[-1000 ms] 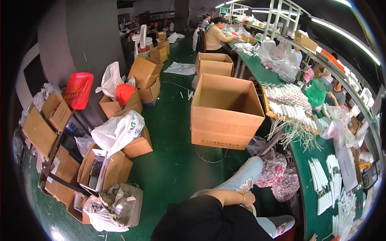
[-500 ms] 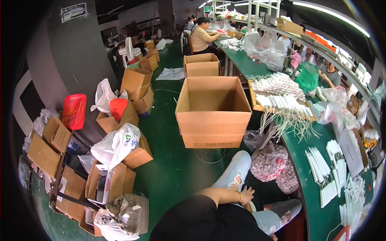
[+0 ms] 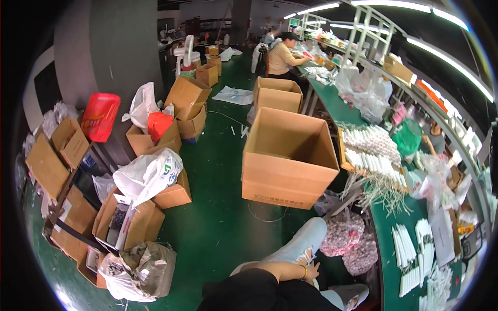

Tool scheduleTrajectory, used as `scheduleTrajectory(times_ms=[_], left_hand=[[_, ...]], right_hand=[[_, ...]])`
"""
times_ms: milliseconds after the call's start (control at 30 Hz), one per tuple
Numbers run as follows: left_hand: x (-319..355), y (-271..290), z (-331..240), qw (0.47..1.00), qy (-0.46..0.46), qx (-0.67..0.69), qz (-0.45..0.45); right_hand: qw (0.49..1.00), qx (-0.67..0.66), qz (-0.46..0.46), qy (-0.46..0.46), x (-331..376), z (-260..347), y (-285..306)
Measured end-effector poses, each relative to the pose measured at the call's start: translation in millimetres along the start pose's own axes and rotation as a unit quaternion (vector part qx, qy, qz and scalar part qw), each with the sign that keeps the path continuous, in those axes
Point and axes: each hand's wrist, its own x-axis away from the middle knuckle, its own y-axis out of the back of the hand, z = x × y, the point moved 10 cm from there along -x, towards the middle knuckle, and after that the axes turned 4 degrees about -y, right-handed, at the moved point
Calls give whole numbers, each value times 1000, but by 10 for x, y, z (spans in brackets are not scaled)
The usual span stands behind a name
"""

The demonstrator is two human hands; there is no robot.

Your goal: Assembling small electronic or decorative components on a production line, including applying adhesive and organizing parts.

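Floor (image 3: 215, 176) lies open between piled boxes (image 3: 175, 194) and large carton (image 3: 285, 179); stuffed bags (image 3: 340, 238) and the workbench (image 3: 383, 230) block the right.

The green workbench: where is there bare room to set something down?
On the green workbench, a bare strip lies left of the clear plastic bags, beyond the wooden tray; a smaller patch separates the pale wires from the white sticks. The right edge and near end are crowded.
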Motion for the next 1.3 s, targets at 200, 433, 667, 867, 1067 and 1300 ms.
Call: scheduleTrajectory(times_ms=[200, 433, 667, 867, 1067, 1300], left_hand=[[-278, -190, 177, 990, 43, -8, -135], [49, 364, -181, 963, -175, 123, -164], [434, 730, -277, 958, -169, 125, -193], [303, 431, -127, 961, -118, 166, -189], [381, 335, -110, 971, -97, 161, -151], [468, 490, -155, 978, -86, 164, -98]], right_hand=[[995, 57, 67, 47, -723, 362, -304], [983, 125, 119, 59, -1186, 517, -487], [968, 185, 168, 36, -1280, 394, -387], [957, 207, 204, -1, -991, 128, -299], [953, 183, 229, -83, -176, -286, -336], [929, 133, 286, -194, 1349, -609, -560]])
